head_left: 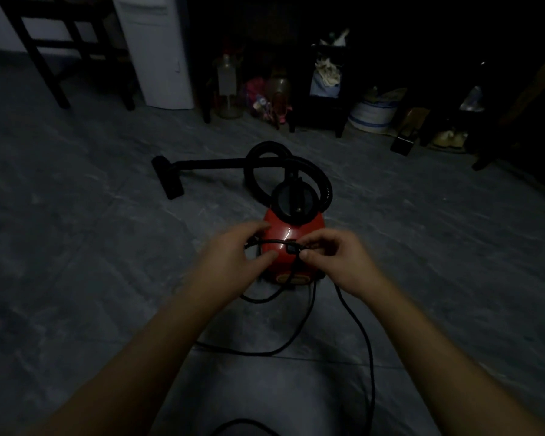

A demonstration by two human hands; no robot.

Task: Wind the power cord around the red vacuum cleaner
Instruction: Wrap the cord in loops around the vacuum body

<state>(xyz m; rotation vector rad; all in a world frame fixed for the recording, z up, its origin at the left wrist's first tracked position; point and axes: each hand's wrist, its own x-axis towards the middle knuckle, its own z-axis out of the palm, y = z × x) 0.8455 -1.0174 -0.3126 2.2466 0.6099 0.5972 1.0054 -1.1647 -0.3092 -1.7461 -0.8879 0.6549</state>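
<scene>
Head view: we are looking down at the red vacuum cleaner (pixel 296 228), which is standing on the grey floor (pixel 92 278) just in front of us, its black hose (pixel 257 166) looping behind it and the floor nozzle (pixel 167 177) lying off to the left. Both hands are hovering over the near end of the red body. The right hand (pixel 337 256) is pinching the power cord (pixel 369 350) between thumb and curled fingers, next to a small dark block on the cord. A short stretch of cord is running from that pinch across to the left hand (pixel 233 259), whose fingers are bent and thumb is spread below; the cord is passing in under those fingers, but with the blur we cannot tell whether they are gripping it. The remaining cord is trailing in slack loops on the floor between the vacuum cleaner and us. A dark chair (pixel 60 42) and cluttered bottles (pixel 228 86) are standing along the far wall
</scene>
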